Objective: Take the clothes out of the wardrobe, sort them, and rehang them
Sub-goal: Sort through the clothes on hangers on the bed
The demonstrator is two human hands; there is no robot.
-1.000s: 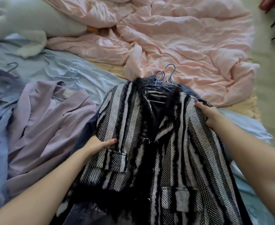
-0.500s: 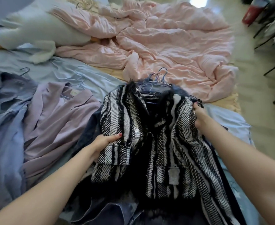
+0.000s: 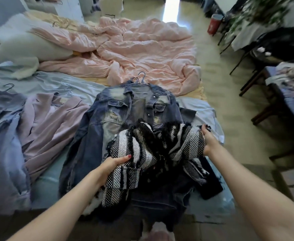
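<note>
Pulled down toward the person since a second ago, the black-and-white striped jacket (image 3: 153, 153) no longer covers the denim jacket (image 3: 125, 108), which now lies exposed and flat on the bed (image 3: 55, 84) with its collar toward the far side. Blue hangers (image 3: 140, 78) poke out above that collar, where earlier they sat above the striped jacket.

Both hands bunch the striped jacket over the lower half of the denim one. On the left hand (image 3: 113, 164) the grip is closed on a fold of the striped fabric, thumb on top. On the right hand (image 3: 208, 141) the grip is likewise closed, clutching the jacket's other shoulder area, lifted a little above the bed.

To the left of the denim jacket lies a lilac jacket (image 3: 50, 122), and beside that, at the left edge, a light blue garment (image 3: 2, 136) with a dark hanger hook (image 3: 8, 86) near its top. A crumpled pink duvet (image 3: 142, 49) spreads across the far part of the bed, with a white plush toy (image 3: 21, 47) lying at its left. On the right, across the floor, stand dark chairs (image 3: 273, 49) with clothes heaped on them, and a red container (image 3: 214, 25) stands farther back.
</note>
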